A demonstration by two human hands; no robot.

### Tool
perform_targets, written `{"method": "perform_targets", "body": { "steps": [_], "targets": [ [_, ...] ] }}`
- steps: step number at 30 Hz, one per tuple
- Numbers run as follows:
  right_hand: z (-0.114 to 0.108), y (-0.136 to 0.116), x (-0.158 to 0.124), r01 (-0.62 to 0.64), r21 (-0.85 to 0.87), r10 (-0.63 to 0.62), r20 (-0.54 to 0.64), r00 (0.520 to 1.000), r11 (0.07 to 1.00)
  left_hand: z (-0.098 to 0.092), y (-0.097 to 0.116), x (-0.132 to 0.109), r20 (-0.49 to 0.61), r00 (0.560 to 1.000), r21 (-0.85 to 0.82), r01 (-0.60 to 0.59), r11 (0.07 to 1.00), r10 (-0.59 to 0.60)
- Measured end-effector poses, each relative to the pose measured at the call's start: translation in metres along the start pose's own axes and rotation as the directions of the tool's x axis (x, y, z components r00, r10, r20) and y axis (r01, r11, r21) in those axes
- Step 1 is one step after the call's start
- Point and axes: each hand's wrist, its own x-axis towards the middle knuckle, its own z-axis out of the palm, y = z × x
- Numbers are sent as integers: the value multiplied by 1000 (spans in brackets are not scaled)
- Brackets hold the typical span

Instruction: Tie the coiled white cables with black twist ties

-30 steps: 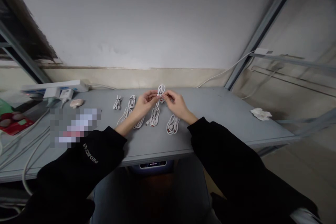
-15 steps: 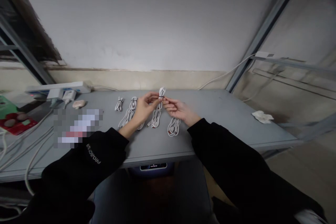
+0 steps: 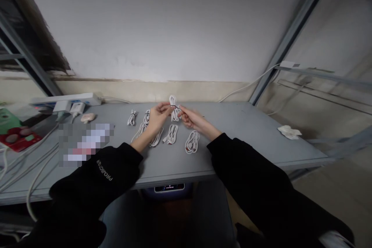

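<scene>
Between my two hands stands a coiled white cable (image 3: 173,100), its top loop above the fingers and the rest hanging lower. A thin black tie (image 3: 174,105) crosses its middle. The fingers of my left hand (image 3: 157,118) are closed on the cable from the left. My right hand (image 3: 192,118) pinches at the tie's right end. Below them lie more coiled white cables: one under the hands (image 3: 172,134), another with an orange-brown spot (image 3: 192,142) to the right, and several at the left, partly behind my left hand. A small bundled cable (image 3: 132,117) lies farther left.
On the grey table (image 3: 241,135), a white power strip (image 3: 93,99) with plugged-in chargers stands at the back left. A pinkish case (image 3: 87,117), a blurred-out item and loose cords lie nearby. A crumpled tissue (image 3: 289,132) rests at the right. Metal frame posts flank the table.
The held cable has shifted slightly left and now tilts differently, its lower loop showing between my hands. The fingers of my right hand have turned at the tie.
</scene>
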Motion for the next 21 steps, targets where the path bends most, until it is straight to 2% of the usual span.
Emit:
{"method": "perform_targets", "body": {
  "steps": [1, 2, 3, 5, 6, 8, 11, 14, 18, 21],
  "targets": [
    [-4, 3, 3, 108, -175, -128, -103, 986, 979, -3, -1, 3, -46, 999, -15, 28, 999, -29],
    [-7, 5, 5, 189, -364, -270, -185, 945, 912, -5, -2, 6, -94, 994, -31, 56, 998, -58],
    [-11, 7, 6, 226, -539, -394, -220, 893, 812, -8, -2, 8, -135, 987, -45, 86, 995, -91],
    [-17, 11, 7, 217, -774, -538, -183, 823, 595, -12, -2, 10, -184, 971, -63, 146, 987, -155],
    [-19, 13, 7, 212, -835, -556, -129, 821, 507, -13, -2, 11, -190, 964, -66, 176, 982, -185],
    [-20, 14, 6, 240, -882, -523, -8, 852, 405, -12, -1, 10, -173, 958, -62, 221, 973, -228],
    [-18, 15, 4, 287, -880, -400, 123, 908, 379, -9, 0, 8, -106, 964, -42, 242, 969, -245],
    [-18, 16, 3, 259, -882, -293, 147, 945, 393, -6, 0, 6, -31, 975, 27, 220, 975, -219],
    [-20, 22, 7, 244, -883, -251, 151, 956, 401, -6, 0, 5, 101, 985, 126, 124, 984, -137],
    [-20, 25, 11, 244, -888, -270, 143, 952, 391, -7, -3, 7, 143, 986, 228, 56, 972, -90]
  ]
}}
